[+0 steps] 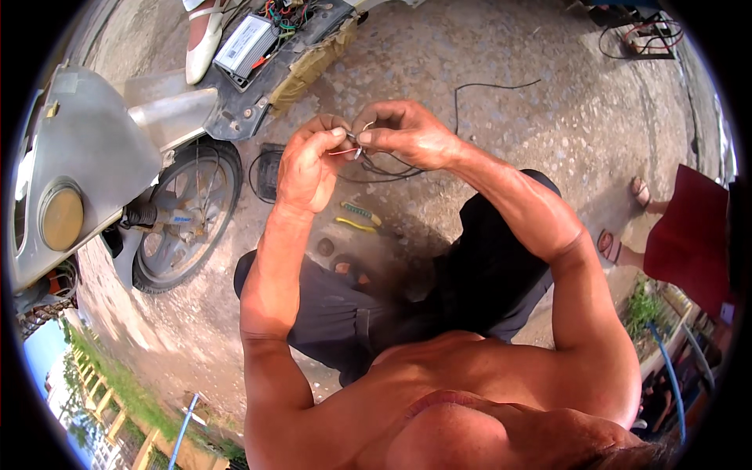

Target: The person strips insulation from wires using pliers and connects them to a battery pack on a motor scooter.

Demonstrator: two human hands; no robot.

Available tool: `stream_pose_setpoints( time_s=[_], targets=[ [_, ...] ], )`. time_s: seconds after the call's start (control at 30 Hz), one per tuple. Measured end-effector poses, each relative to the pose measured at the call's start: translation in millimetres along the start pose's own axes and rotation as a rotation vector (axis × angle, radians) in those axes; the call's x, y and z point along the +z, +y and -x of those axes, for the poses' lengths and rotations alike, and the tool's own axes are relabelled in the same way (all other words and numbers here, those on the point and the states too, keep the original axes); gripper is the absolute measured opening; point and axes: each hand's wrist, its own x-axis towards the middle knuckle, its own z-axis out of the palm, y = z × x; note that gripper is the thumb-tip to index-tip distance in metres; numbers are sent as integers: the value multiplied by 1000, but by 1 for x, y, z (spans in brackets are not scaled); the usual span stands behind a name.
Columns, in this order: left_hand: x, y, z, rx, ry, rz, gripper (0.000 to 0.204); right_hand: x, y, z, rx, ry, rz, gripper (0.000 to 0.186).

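In front of my chest, both hands meet over the ground with their fingertips almost touching. My left hand (307, 168) is closed in a pinch on a thin red wire (340, 152). My right hand (411, 135) pinches a thin pale wire (367, 124) against the same spot. A small whitish piece (358, 153) sits just below the fingertips; its kind is too small to tell. Black cable (392, 174) trails beneath my right hand onto the ground. Between my knees and hands lies a hand tool with yellow and green handles (359, 221), probably pliers.
A grey scooter body (86, 157) with its wheel (188, 219) stands at left. A silver controller box (247, 45) with coloured wires rests on its footboard, beside a white shoe (204, 45). Loose black wire (497, 84) lies ahead. Another person's feet (609, 244) are at right.
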Motion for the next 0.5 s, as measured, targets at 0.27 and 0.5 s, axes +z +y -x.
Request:
stream_pose_setpoints(
  time_s=[0.27, 0.5],
  targets=[
    [-10, -1, -1, 26, -74, 54, 12, 3, -8, -2, 36, 46, 20, 24],
    [10, 13, 8, 252, 53, -579, 20, 0, -9, -2, 59, 49, 129, 31]
  ],
)
